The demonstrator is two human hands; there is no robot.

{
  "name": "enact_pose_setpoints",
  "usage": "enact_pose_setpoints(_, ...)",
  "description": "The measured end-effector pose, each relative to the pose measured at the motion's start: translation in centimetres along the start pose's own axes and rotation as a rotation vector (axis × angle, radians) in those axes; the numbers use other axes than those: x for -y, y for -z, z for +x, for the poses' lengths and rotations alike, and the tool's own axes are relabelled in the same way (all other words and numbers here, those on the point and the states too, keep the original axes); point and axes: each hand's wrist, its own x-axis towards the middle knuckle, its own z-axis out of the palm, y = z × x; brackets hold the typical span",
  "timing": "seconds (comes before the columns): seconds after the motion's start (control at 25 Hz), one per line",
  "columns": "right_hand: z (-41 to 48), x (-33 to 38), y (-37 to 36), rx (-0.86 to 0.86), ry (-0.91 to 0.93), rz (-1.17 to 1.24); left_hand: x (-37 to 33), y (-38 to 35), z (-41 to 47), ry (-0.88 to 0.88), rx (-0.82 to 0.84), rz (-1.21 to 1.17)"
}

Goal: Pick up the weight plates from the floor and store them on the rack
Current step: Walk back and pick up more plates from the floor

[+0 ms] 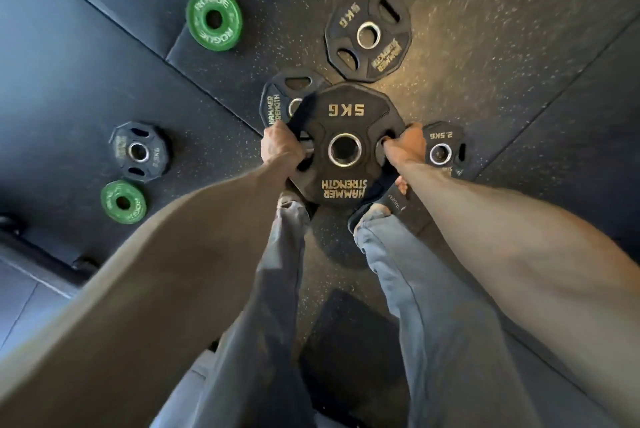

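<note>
Left hand [282, 147], right hand [403, 147] grasp 5 kg plate [346, 114] by side slots. Keep level, close to body; lift clear of 2.5 kg plate [444, 150] beside right hand.

Black plates [349, 143] gold lettering; green plates [213, 19]; speckled black floor [485, 64]; blue-grey jeans [433, 306].

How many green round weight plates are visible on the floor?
2. One green round weight plate lies upper left; the other lies lower left. More may be hidden.
</note>
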Motion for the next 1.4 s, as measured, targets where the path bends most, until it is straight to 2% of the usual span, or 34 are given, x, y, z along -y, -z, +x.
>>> enact_pose_setpoints(0.2, -13.4, 4.5, 7.8, 0.026, 0.081, 0.003, 2.1, 11.5, -11.6, 0.000, -0.012, -0.089)
enact_pose_setpoints(0.4, -24.3, 7.7, 12.8, 0.158, 0.371, -0.135, 8.1, 18.1, -23.3, 0.071, -0.113, -0.274)
enact_pose_setpoints(0.6, -34.7, 9.7, 14.3, 0.227, 0.677, -0.233, 15.9, 20.4, -34.2, 0.267, -0.154, -0.511)
enact_pose_setpoints(0.8, -43.5, 10.8, 11.8, 0.381, 0.855, -0.281, 23.8, 21.8, -42.5, 0.371, -0.311, -0.765)
enact_pose_setpoints(1.04, -56.6, 14.8, 6.2, 0.458, 1.215, -0.447, 32.5, 22.7, -49.2, 0.586, -0.555, -1.078)
enact_pose_setpoints(1.24, -67.4, 16.5, -0.8, 0.583, 1.468, -0.593, 40.1, 23.2, -53.2, 0.787, -0.718, -1.222)
enact_pose_setpoints(1.4, -75.5, 16.4, -6.7, 0.753, 1.577, -0.628, 46.7, 24.7, -56.1, 0.895, -0.823, -1.295)
